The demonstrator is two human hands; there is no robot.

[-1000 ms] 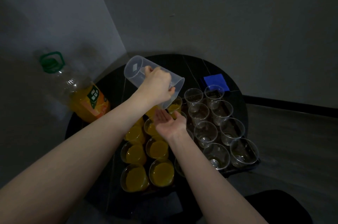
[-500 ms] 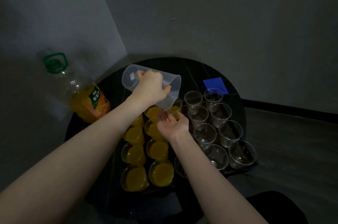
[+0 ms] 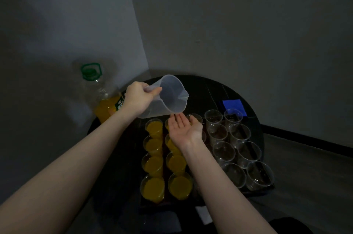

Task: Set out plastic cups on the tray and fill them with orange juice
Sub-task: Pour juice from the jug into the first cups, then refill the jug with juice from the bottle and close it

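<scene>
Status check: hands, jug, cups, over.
Left hand grips clear jug, which looks empty. Right hand open, palm up, under jug. Left two cup columns filled; right two empty. Nothing blocking.

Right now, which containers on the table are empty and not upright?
Only the clear pitcher, held tilted in the left hand. The empty cups and juice bottle stand upright.

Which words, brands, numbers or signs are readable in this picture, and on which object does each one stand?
None can be read.
Juice bottle: the green and orange label carries pale characters, too blurred and partly hidden by the left hand.
Clear jug: no readable marks.
Blue square: plain, no text.
</scene>
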